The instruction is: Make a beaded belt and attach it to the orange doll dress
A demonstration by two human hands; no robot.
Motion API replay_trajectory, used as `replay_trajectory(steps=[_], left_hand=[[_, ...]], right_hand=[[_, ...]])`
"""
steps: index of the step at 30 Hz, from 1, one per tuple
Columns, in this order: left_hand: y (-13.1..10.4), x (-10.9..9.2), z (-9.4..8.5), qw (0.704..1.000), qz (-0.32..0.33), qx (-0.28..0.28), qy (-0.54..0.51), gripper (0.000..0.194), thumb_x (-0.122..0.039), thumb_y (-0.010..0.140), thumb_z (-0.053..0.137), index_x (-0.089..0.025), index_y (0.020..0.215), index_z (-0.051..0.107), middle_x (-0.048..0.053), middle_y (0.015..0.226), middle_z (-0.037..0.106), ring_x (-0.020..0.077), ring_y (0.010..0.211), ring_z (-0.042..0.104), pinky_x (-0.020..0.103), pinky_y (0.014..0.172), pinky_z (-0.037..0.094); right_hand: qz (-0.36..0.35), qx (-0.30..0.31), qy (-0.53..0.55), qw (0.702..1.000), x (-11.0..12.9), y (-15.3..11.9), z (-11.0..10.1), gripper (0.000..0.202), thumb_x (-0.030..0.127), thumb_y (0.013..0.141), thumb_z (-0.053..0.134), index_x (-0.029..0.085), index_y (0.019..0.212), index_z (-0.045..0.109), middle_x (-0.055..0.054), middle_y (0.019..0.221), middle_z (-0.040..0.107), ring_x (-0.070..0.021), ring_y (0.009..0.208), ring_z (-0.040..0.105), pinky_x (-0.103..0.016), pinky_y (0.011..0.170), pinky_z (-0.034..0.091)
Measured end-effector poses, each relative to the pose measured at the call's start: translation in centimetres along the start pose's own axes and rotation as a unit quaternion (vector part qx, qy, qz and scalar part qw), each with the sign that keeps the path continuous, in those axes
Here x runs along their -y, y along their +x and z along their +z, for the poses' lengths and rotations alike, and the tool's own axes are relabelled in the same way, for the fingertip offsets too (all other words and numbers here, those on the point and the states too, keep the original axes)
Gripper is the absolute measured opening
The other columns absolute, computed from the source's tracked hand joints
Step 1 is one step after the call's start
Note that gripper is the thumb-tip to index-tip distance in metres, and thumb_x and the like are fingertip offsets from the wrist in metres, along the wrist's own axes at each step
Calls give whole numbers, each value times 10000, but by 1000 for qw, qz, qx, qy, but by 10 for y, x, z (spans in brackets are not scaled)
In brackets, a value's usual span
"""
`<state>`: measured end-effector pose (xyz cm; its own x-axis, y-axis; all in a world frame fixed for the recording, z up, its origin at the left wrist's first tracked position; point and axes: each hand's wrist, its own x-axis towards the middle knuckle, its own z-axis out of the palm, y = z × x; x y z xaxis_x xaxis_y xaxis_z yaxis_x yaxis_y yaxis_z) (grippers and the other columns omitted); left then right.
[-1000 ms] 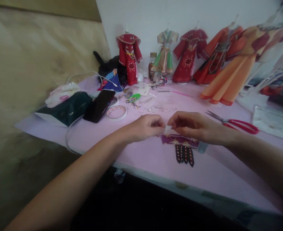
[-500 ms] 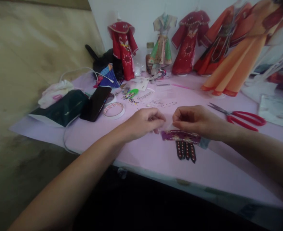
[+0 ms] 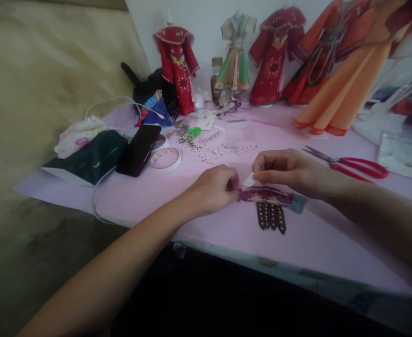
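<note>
A purple fabric band (image 3: 265, 196) edged with rows of white beads lies on the table, with a grey-blue piece (image 3: 299, 204) at its right end. Several dark studded strips (image 3: 271, 218) with pointed tips hang from its lower edge. My left hand (image 3: 218, 188) is closed at the band's left end, thumb and fingers pinched on it. Just above the band, my right hand (image 3: 285, 172) pinches a small white piece, perhaps tape or paper (image 3: 249, 180), between thumb and forefinger.
Red-handled scissors (image 3: 353, 166) lie beyond my right wrist. A tape roll (image 3: 165, 160), a phone (image 3: 139, 150) and a dark green packet (image 3: 90, 157) are at left. Loose beads (image 3: 191, 140) are scattered mid-table. Miniature dresses on stands (image 3: 274, 65) line the back wall.
My left hand has moved down and slightly left to the band's left end. The right hand has risen slightly, and the white piece in it shows more clearly.
</note>
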<state>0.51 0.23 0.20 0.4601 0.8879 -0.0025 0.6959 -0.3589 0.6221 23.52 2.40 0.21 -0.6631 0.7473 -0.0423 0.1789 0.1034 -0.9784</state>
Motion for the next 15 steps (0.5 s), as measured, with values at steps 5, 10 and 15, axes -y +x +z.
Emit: replay_trajectory(steps=[5,10,15], left_hand=[[4,6,1,978,-13,16,-206,88,-145,757,680,-169,775,597,-19,740,627,127,702,581,262,661,429],[7,5,2,925,-66,51,-371,140,-40,768,633,-151,807,557,-24,694,663,107,666,674,249,690,527],[8,3,3,904,-79,54,-417,185,30,766,594,-143,810,547,-35,627,673,107,618,714,242,683,574]], right_hand=[[11,4,27,1000,-2,0,1,203,354,964,715,199,868,626,35,682,587,-69,546,478,-215,483,351],[14,7,31,999,-3,2,1,172,321,953,721,191,878,637,41,674,580,-57,529,460,-196,461,330],[23,35,22,999,-1,3,2,182,301,932,723,170,847,629,35,669,580,-59,533,466,-186,454,348]])
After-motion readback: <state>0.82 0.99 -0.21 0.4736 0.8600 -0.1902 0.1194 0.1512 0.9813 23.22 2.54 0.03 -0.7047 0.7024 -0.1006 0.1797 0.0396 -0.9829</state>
